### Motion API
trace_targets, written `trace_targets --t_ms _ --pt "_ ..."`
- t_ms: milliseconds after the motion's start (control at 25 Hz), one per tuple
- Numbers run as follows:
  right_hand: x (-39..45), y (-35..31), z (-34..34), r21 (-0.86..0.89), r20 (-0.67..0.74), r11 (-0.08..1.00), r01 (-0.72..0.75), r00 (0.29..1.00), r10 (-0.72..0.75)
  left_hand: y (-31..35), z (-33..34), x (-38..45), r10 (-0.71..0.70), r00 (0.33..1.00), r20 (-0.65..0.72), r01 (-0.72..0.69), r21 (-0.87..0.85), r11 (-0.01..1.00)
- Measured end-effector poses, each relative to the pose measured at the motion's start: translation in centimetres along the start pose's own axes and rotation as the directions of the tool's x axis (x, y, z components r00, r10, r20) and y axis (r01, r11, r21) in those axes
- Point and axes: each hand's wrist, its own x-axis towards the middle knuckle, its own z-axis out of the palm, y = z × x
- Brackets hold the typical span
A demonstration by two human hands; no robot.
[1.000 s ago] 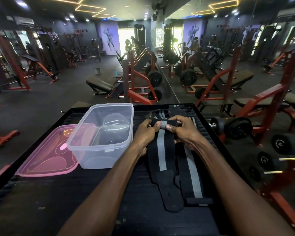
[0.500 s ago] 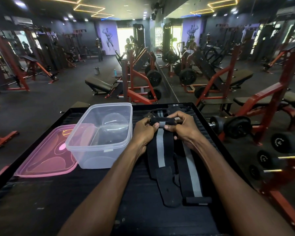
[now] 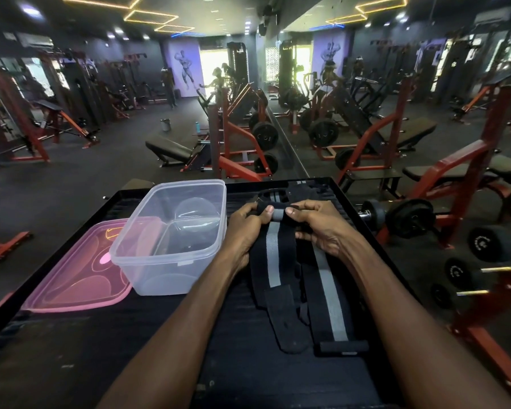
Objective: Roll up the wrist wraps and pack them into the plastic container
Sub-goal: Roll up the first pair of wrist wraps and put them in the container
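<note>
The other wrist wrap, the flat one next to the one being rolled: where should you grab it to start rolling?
Probably the far end of the flat wrist wrap, pinched from above at both edges. It lies straight, near end closed by a thick tab, and both hands, left hand and right hand, roll its twin from the far end.

We see a black table | on it a clear box | a pink lid partly under the box | two black wraps with grey stripes, side by side
</note>
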Motion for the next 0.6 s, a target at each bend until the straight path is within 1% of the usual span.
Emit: trace_targets --t_ms 160,240,320,440,480,600 --pt "0.3 0.3 0.1 -0.048 -0.025 0.998 0.047 0.999 -0.048 -0.1 0.1 -0.1 0.101 0.995 0.013 -0.102 0.151 0.983" --pt "0.4 0.6 0.2 -0.054 -0.024 0.995 0.085 0.996 -0.087 -0.1 0.1 0.0 0.121 0.992 0.028 -0.124 0.202 0.972" --pt "0.5 0.7 0.1 -0.084 -0.033 0.985 0.151 0.987 -0.154 -0.1 0.0 0.1 0.125 0.991 0.051 -0.134 0.239 0.962" --pt "0.6 0.9 0.0 -0.116 -0.054 0.969 0.22 0.972 -0.227 -0.1 -0.2 0.3 0.101 0.99 0.096 -0.121 0.24 0.963" --pt "0.6 0.9 0.1 -0.111 -0.053 0.967 0.231 0.97 -0.237 -0.2 -0.3 0.5 0.101 0.991 0.087 -0.119 0.228 0.966" --pt "0.6 1.1 0.1 -0.073 -0.018 0.966 0.247 0.968 -0.249 -0.4 -0.4 0.6 0.138 0.99 -0.002 -0.135 0.208 0.969"
